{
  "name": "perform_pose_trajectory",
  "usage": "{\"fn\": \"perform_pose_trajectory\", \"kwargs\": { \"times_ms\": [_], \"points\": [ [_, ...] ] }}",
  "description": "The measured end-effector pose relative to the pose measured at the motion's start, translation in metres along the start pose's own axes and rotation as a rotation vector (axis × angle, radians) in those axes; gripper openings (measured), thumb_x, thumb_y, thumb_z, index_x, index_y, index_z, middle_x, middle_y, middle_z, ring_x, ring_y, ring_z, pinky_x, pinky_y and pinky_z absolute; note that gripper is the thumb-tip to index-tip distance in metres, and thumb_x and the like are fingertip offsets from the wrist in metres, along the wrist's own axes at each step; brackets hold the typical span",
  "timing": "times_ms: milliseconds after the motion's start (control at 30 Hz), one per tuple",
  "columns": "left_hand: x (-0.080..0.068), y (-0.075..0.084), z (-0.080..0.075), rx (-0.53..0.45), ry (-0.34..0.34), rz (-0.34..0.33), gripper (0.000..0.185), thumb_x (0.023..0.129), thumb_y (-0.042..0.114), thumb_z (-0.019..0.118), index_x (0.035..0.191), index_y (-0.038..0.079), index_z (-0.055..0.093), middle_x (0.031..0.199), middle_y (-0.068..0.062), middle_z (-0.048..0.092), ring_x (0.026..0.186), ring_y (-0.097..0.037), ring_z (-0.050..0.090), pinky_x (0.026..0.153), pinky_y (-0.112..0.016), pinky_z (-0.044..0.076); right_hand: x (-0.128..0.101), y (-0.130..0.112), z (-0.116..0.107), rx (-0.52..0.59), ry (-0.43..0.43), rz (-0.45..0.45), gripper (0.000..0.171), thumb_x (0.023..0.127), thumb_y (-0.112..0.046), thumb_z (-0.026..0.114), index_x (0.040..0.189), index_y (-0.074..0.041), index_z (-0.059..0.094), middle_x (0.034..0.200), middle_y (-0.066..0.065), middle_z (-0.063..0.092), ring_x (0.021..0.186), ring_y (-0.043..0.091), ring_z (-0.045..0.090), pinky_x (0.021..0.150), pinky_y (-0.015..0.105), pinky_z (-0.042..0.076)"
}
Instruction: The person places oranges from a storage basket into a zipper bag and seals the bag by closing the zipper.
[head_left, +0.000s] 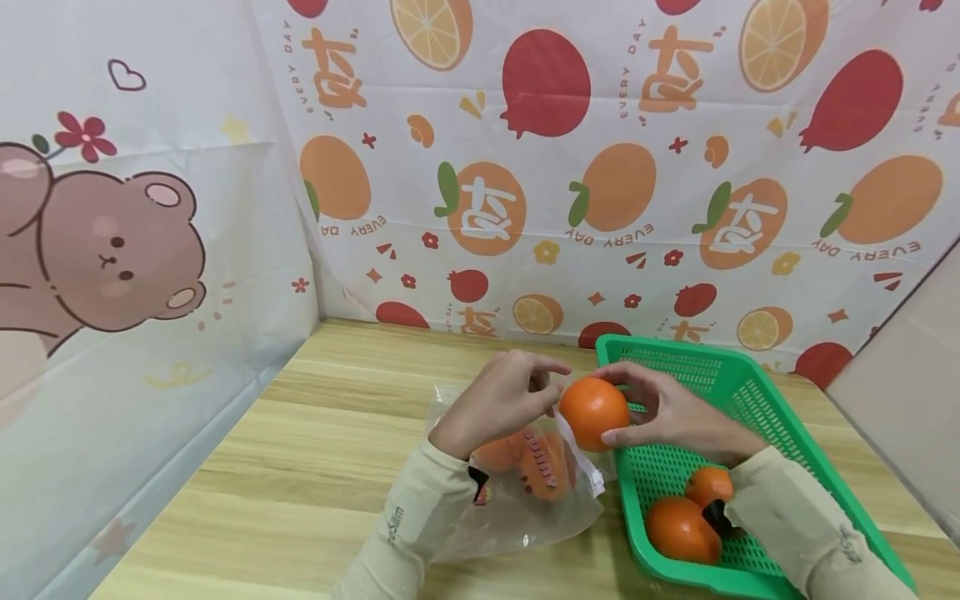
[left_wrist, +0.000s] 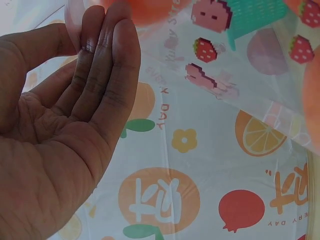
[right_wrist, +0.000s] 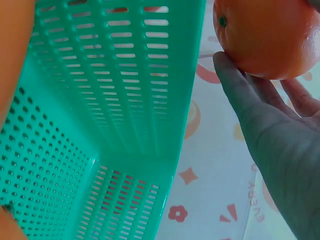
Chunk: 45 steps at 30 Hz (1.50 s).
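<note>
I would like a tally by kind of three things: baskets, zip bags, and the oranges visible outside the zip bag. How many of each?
Green plastic basket: 1
Clear printed zip bag: 1
Oranges visible outside the bag: 3 (one held, two in the basket)
Total: 5

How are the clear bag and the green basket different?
The bag is see-through, with strawberry pictures on it; the basket is plain green and full of little holes. The bag looks thin and floppy, while the basket looks stiff. The bag has a white slider on its edge, but the basket shows none. Both have orange fruits inside.
</note>
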<state>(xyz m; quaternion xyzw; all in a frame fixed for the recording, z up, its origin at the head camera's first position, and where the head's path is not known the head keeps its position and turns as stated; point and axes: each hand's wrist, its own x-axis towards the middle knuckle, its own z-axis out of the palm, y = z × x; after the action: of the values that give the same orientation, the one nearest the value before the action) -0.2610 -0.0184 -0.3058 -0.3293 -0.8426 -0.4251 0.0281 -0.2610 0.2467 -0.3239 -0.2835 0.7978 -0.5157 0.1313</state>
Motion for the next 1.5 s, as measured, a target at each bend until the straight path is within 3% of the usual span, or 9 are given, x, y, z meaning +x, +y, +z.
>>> {"fn": "perform_pose_trajectory", "kwargs": {
  "times_ms": [200, 300, 500, 833, 1100, 1200, 1333, 1433, 1500],
  "points": [
    [0.004, -0.001, 0.000, 0.006, -0.008, -0.003, 0.028, 0.094, 0.002, 0.062, 0.120, 0.004, 0.073, 0.068, 0.005, 0.066, 0.059, -0.009, 0.060, 0.054, -0.023, 0.044, 0.010, 0.001, 0.007, -0.113, 0.022, -0.016, 0.066, 0.086, -0.016, 0.082, 0.144, -0.015, 0.052, 0.136, 0.009, 0.054, 0.124, 0.034, 0.053, 0.097, 0.045, 0.053],
    [0.007, -0.002, 0.001, 0.033, -0.007, 0.014, 0.028, 0.095, 0.004, 0.062, 0.120, 0.006, 0.074, 0.067, 0.005, 0.063, 0.056, -0.009, 0.054, 0.052, -0.022, 0.042, 0.013, 0.001, 0.011, -0.250, 0.059, -0.048, 0.069, 0.082, -0.022, 0.086, 0.143, -0.014, 0.054, 0.132, 0.006, 0.054, 0.123, 0.031, 0.054, 0.096, 0.045, 0.053],
    [0.011, -0.003, 0.000, 0.069, -0.002, 0.022, 0.027, 0.099, 0.008, 0.060, 0.122, 0.006, 0.074, 0.065, 0.004, 0.058, 0.055, -0.009, 0.049, 0.052, -0.021, 0.038, 0.021, 0.000, 0.020, -0.545, 0.130, -0.153, 0.077, 0.074, -0.026, 0.093, 0.141, -0.013, 0.057, 0.130, 0.000, 0.056, 0.113, 0.021, 0.057, 0.085, 0.032, 0.057],
    [0.006, 0.000, 0.001, 0.064, -0.010, 0.019, 0.027, 0.099, 0.008, 0.061, 0.124, 0.007, 0.073, 0.076, 0.006, 0.064, 0.066, -0.010, 0.057, 0.060, -0.022, 0.049, 0.019, -0.004, 0.023, -0.704, 0.180, -0.248, 0.082, 0.072, -0.024, 0.094, 0.143, -0.014, 0.055, 0.133, -0.001, 0.060, 0.116, 0.019, 0.049, 0.083, 0.040, 0.058],
    [0.004, -0.001, 0.000, 0.056, -0.008, 0.049, 0.027, 0.100, 0.009, 0.060, 0.124, 0.007, 0.072, 0.077, 0.004, 0.062, 0.066, -0.012, 0.055, 0.060, -0.022, 0.048, 0.016, -0.006, 0.017, -0.738, 0.176, -0.301, 0.082, 0.070, -0.019, 0.095, 0.142, -0.015, 0.057, 0.135, 0.000, 0.060, 0.117, 0.018, 0.050, 0.088, 0.045, 0.057],
    [0.004, -0.002, -0.001, 0.060, -0.007, 0.070, 0.026, 0.100, 0.007, 0.060, 0.123, 0.007, 0.073, 0.075, 0.004, 0.060, 0.066, -0.011, 0.053, 0.059, -0.022, 0.045, 0.014, -0.006, 0.018, -0.759, 0.159, -0.315, 0.081, 0.069, -0.016, 0.095, 0.141, -0.013, 0.058, 0.135, -0.001, 0.060, 0.118, 0.017, 0.048, 0.087, 0.042, 0.057],
    [0.005, -0.003, 0.000, 0.065, -0.008, 0.095, 0.025, 0.100, 0.008, 0.060, 0.121, 0.008, 0.073, 0.073, 0.005, 0.059, 0.065, -0.011, 0.052, 0.058, -0.022, 0.043, 0.015, -0.002, 0.023, -0.938, 0.148, -0.474, 0.080, 0.066, -0.024, 0.097, 0.136, -0.008, 0.063, 0.134, 0.003, 0.061, 0.116, 0.020, 0.052, 0.087, 0.037, 0.057],
    [0.006, -0.003, 0.000, 0.056, -0.009, 0.109, 0.025, 0.101, 0.010, 0.060, 0.123, 0.009, 0.073, 0.075, 0.006, 0.059, 0.066, -0.011, 0.052, 0.059, -0.023, 0.044, 0.017, -0.001, 0.026, -1.130, 0.159, -0.636, 0.084, 0.061, -0.030, 0.099, 0.134, -0.004, 0.064, 0.134, 0.008, 0.063, 0.117, 0.026, 0.057, 0.091, 0.042, 0.056],
    [0.006, -0.004, -0.001, 0.045, -0.011, 0.117, 0.026, 0.101, 0.009, 0.059, 0.123, 0.008, 0.073, 0.075, 0.006, 0.060, 0.067, -0.010, 0.052, 0.060, -0.024, 0.044, 0.019, -0.003, 0.029, -1.215, 0.148, -0.698, 0.084, 0.061, -0.031, 0.099, 0.133, -0.004, 0.065, 0.132, 0.009, 0.065, 0.118, 0.027, 0.059, 0.094, 0.044, 0.054]
  ]
}}
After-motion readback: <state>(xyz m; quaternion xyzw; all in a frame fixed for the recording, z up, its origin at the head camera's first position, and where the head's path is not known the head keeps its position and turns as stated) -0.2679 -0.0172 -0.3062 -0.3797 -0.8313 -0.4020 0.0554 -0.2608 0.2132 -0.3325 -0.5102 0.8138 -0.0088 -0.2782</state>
